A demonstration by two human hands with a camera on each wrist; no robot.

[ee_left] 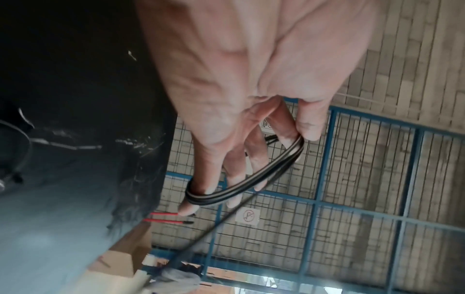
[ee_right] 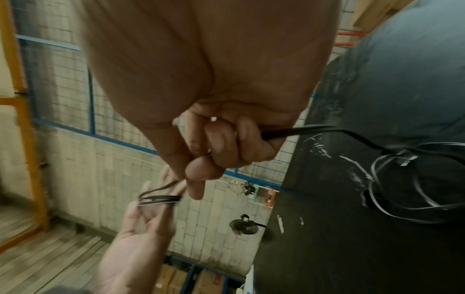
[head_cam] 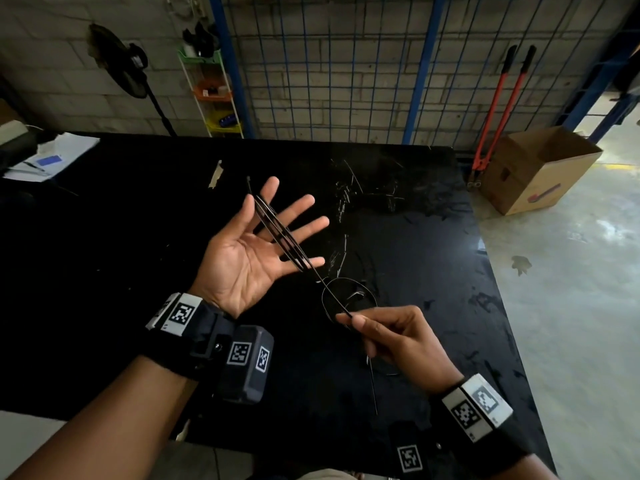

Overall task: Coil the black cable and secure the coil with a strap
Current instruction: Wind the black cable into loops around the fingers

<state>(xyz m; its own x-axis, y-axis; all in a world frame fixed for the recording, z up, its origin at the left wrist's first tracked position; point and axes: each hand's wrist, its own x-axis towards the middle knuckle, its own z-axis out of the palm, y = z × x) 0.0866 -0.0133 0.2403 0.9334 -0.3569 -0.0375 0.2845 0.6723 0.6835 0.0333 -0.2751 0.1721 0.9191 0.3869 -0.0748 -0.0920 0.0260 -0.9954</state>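
My left hand (head_cam: 249, 247) is held palm up above the black table (head_cam: 121, 237), fingers straight and spread. Several turns of the thin black cable (head_cam: 280, 233) are wound round those fingers; the left wrist view shows the coil (ee_left: 241, 187) crossing the fingers near their tips. From the coil a taut length runs down to my right hand (head_cam: 353, 318), which pinches the cable between thumb and forefinger. In the right wrist view the cable (ee_right: 297, 132) leaves the right hand's curled fingers (ee_right: 221, 143) towards loose loops (ee_right: 402, 179) on the table. No strap is recognisable.
Pale scuffs and strips mark the tabletop beyond the hands, plus a scrap of tape (head_cam: 215, 173). Papers (head_cam: 48, 154) lie at the far left. A cardboard box (head_cam: 540, 168) and red bolt cutters (head_cam: 498, 105) stand off the table's right, before a blue mesh fence (head_cam: 329, 64).
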